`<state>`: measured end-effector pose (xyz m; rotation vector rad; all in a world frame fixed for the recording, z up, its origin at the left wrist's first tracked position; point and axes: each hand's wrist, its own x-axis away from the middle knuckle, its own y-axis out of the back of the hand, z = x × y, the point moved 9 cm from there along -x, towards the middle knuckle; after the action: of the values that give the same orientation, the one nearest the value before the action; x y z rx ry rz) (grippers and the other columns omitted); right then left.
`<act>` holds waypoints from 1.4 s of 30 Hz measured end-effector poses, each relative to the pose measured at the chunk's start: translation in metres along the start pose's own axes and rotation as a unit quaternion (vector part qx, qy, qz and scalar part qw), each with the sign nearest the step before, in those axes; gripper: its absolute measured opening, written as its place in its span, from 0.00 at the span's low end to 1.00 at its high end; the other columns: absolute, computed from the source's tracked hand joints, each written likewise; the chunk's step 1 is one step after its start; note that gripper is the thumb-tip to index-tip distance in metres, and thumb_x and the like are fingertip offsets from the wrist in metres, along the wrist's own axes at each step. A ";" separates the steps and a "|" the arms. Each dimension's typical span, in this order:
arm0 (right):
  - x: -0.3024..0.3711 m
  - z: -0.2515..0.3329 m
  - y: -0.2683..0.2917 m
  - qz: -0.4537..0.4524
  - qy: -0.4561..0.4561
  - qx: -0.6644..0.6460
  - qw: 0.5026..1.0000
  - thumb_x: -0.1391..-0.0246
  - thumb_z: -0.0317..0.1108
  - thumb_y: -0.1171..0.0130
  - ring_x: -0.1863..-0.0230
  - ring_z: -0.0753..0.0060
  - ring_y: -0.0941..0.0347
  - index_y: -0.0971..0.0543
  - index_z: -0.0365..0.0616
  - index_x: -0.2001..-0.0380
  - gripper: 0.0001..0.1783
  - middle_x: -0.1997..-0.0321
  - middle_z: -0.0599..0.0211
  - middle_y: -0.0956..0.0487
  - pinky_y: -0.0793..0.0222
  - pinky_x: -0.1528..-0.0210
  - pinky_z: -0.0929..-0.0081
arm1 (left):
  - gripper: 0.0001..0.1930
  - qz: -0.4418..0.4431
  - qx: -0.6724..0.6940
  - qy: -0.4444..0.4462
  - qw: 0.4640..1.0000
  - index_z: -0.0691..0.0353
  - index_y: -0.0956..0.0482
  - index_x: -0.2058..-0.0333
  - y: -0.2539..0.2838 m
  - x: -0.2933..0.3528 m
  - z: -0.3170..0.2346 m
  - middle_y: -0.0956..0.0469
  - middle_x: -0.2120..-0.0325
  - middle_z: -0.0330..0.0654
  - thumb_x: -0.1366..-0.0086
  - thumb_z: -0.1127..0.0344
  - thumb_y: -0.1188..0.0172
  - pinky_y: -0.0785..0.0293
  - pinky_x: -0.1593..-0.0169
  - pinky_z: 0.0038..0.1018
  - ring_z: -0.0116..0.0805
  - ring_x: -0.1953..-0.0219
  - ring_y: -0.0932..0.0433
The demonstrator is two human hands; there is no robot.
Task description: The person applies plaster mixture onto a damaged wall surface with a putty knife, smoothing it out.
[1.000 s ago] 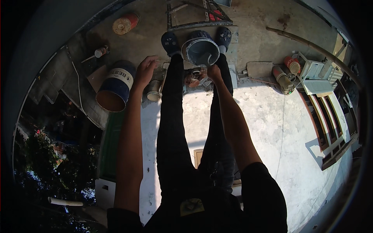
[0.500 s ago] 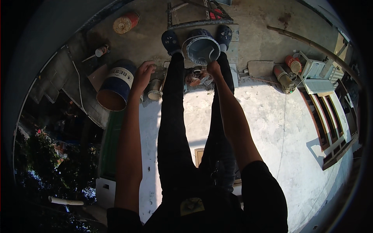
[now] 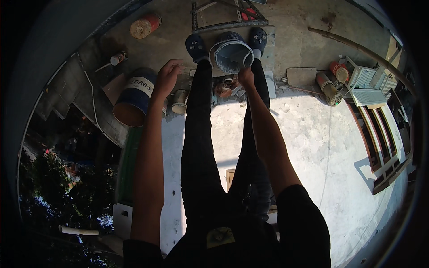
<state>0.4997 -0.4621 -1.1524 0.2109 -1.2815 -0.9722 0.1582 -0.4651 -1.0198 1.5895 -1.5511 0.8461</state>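
Between my feet stands a dark bucket point(image 3: 232, 40), its rim smeared with grey-white stuff and some grey material inside. My right hand point(image 3: 246, 77) is closed at the bucket's near rim. From it a grey tool point(image 3: 241, 59), perhaps a scraper or trowel, reaches into the bucket. Its exact kind is not clear, and the fingers hide its grip. My left hand point(image 3: 167, 79) hangs in the air left of my legs, fingers stretched out and loosely apart, with nothing in it.
My clogs point(image 3: 195, 46) rest on a board point(image 3: 270, 33) beside a metal frame point(image 3: 194, 18). A blue drum point(image 3: 134, 100) with a white band stands left. Several used pails point(image 3: 328, 89), a pale slatted piece point(image 3: 368, 98) and a long pole point(image 3: 348, 42) lie right.
The tool in my right hand has turned inside the bucket and shows a different side. My left hand has risen slightly, its fingers straighter. The bucket has barely moved.
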 end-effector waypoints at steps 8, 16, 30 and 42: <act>0.008 0.019 -0.049 0.151 0.117 0.116 0.975 0.50 0.33 0.49 0.63 0.36 0.21 0.22 0.35 0.75 0.12 0.66 0.35 0.21 0.23 0.61 0.51 | 0.17 -0.034 0.001 0.016 0.999 0.67 0.27 0.49 0.028 0.014 0.026 0.20 0.57 0.50 0.31 0.64 0.55 0.27 0.48 0.31 0.40 0.53 0.21; 0.008 0.002 -0.061 0.289 0.048 0.160 0.943 0.46 0.35 0.54 0.54 0.34 0.23 0.27 0.34 0.56 0.18 0.57 0.36 0.21 0.26 0.53 0.49 | 0.20 -0.008 -0.011 0.026 1.000 0.65 0.29 0.46 0.018 0.008 0.029 0.22 0.55 0.52 0.31 0.60 0.56 0.30 0.46 0.31 0.42 0.51 0.22; 0.012 0.031 0.016 0.185 -0.075 0.216 0.956 0.42 0.39 0.54 0.51 0.48 0.22 0.21 0.39 0.59 0.18 0.55 0.51 0.19 0.26 0.50 0.55 | 0.17 -0.017 0.015 0.005 1.000 0.67 0.27 0.50 0.006 -0.003 0.011 0.20 0.59 0.49 0.31 0.64 0.54 0.27 0.50 0.29 0.38 0.55 0.20; 0.013 0.021 0.021 0.183 -0.093 0.211 0.956 0.43 0.42 0.53 0.51 0.49 0.21 0.20 0.40 0.62 0.18 0.57 0.49 0.18 0.26 0.50 0.55 | 0.18 -0.010 0.016 0.026 0.999 0.67 0.28 0.48 0.001 -0.001 0.022 0.21 0.56 0.53 0.31 0.64 0.55 0.27 0.49 0.30 0.41 0.54 0.21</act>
<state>0.4916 -0.4508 -1.1232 0.2034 -1.6270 -0.3991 0.1567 -0.4836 -1.0322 1.5905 -1.4901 0.8973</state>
